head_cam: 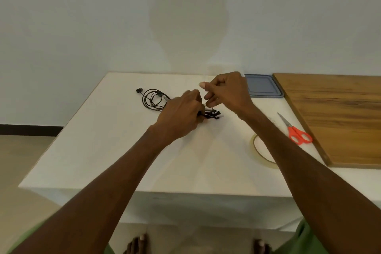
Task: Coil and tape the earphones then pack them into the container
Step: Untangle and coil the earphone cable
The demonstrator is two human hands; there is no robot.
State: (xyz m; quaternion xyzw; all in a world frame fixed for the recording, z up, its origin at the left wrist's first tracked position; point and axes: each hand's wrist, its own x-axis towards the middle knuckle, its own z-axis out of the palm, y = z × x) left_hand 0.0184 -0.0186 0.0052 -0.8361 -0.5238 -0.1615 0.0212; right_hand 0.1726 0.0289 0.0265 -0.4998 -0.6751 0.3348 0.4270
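My bare feet (138,243) stood below the table (103,150). My left hand (181,115) gripped the coiled earphones (213,113) mid-table, well clear of its edges. My right hand (225,93) hovered beside, fingers curled; holding what, I couldn't tell.

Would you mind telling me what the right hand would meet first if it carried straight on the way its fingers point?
Probably the left hand, gripping the bundled earphones; depth is unclear, so it might pass above.

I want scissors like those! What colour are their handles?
Bright red-orange. The scissors show plainly in the head view, the only view here.
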